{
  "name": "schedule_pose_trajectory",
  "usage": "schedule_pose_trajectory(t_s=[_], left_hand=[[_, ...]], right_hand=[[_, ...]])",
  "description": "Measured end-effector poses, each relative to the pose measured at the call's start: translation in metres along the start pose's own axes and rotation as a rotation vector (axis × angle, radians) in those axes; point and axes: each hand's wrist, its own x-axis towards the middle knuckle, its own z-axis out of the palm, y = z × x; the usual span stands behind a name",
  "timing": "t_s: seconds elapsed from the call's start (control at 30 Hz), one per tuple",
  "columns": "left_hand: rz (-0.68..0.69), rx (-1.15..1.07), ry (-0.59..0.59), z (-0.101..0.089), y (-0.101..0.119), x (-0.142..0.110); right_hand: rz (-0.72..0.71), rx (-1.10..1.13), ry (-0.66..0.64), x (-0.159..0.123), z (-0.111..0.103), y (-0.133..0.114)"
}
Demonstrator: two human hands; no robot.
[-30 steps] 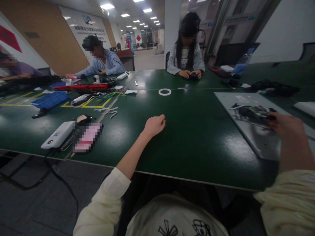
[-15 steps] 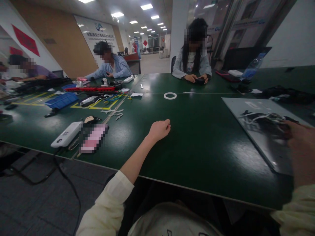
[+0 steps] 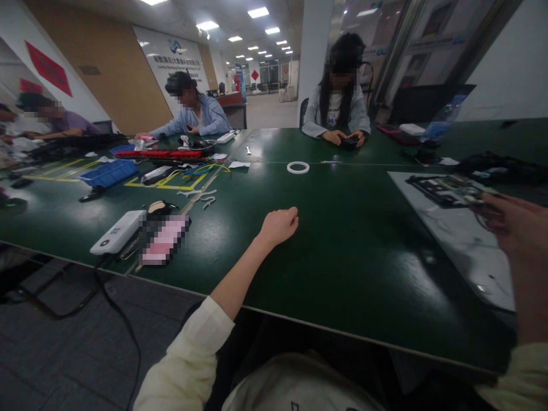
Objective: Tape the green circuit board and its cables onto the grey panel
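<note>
On the dark green table, my left hand (image 3: 280, 226) rests in a loose fist, and nothing shows sticking out of it. At the right edge, my right hand (image 3: 516, 220) grips a black electronic assembly with a circuit board (image 3: 447, 188) by its near end. This assembly is tilted above a glossy grey-white panel (image 3: 462, 245), which mirrors part of it. The fingertips of my right hand are blurred, and the forearm runs out of view at the right.
A white tape ring (image 3: 298, 167) lies beyond my left hand. At left are a pink phone (image 3: 165, 240), a white power bank (image 3: 119, 232), grey plastic pieces (image 3: 208, 202) and a blue bin (image 3: 109, 173). Across the table, a person (image 3: 336, 108) holds a dark handheld object.
My right hand has moved slightly left and tilted the electronic assembly up, so its board side shows more and more of the panel is bare. My left hand stays put.
</note>
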Motion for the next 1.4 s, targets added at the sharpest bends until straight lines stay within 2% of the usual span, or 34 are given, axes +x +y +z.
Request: schedule_pose_trajectory(t_s=[0.07,0.13,0.27,0.4,0.47,0.57,0.77,0.93,1.0,1.07,1.23,1.3,1.4], left_hand=[[-0.007,-0.013,0.024,0.0,0.0,0.0],[-0.022,-0.023,0.051,0.0,-0.001,0.0],[-0.081,-0.035,0.117,-0.002,-0.001,0.0],[-0.128,-0.042,0.218,-0.002,-0.003,0.001],[-0.129,-0.047,0.245,0.0,-0.004,0.002],[-0.07,-0.081,0.233,0.002,-0.004,0.003],[0.216,-0.232,0.118,0.001,0.006,0.0],[0.352,-0.234,-0.074,0.004,0.014,-0.004],[0.359,-0.219,-0.115,0.006,0.015,-0.003],[0.358,-0.209,-0.137,0.008,0.014,-0.003],[0.344,-0.189,-0.165,0.004,0.013,-0.005],[0.337,-0.182,-0.17,0.002,0.014,-0.005],[0.338,-0.182,-0.152,0.002,0.014,-0.006]], right_hand=[[0.061,0.036,-0.104,-0.018,0.008,-0.011],[0.044,-0.055,-0.257,-0.041,0.017,-0.026],[-0.004,-0.159,-0.626,-0.089,0.038,-0.051],[-0.072,-0.161,-0.996,-0.129,0.061,-0.061],[-0.142,-0.188,-1.109,-0.143,0.07,-0.06],[-0.32,-0.272,-1.18,-0.156,0.08,-0.054],[-0.71,-0.483,-1.048,-0.172,0.088,-0.046],[-0.82,-0.544,-0.992,-0.174,0.086,-0.051],[-0.811,-0.546,-0.95,-0.162,0.083,-0.052],[-0.799,-0.587,-0.854,-0.139,0.076,-0.049],[-0.73,-0.912,-0.491,-0.061,0.046,-0.024],[-0.597,-1.013,-0.343,-0.035,0.03,-0.009],[-0.354,-1.109,-0.285,-0.011,0.01,0.012]])
